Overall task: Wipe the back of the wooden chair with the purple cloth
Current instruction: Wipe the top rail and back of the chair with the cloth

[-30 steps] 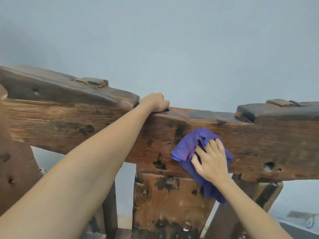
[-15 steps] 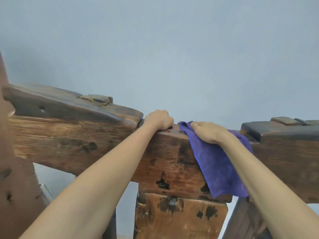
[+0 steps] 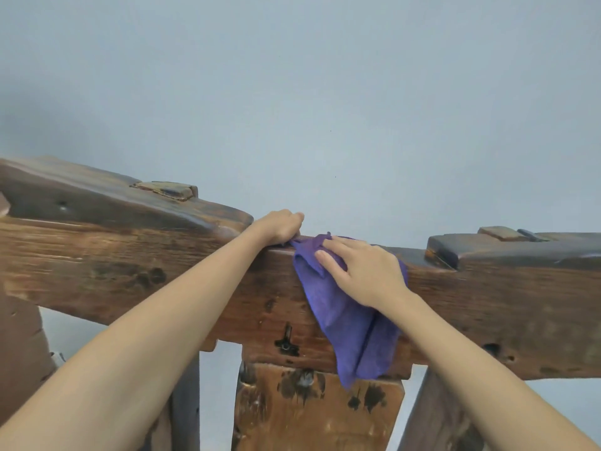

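Background: a plain blue-grey wall [image 3: 325,92] stood behind the chair, with open room above the rail.
Chair: one top rail [image 3: 130,271], with a raised block at each end.
Cloth: one purple cloth [image 3: 348,320] hung over the rail's top edge and down its front.
Right hand [image 3: 364,271]: fingers spread flat, pressing the cloth.
Left hand [image 3: 279,226]: curled over the rail's edge, possibly touching the cloth's corner.

The left hand's fingers [image 3: 294,219] are hidden behind the top rail [image 3: 130,275], the purple cloth [image 3: 348,320] is partly covered by the right hand [image 3: 364,271], and the chair is cut off at both side edges and below.
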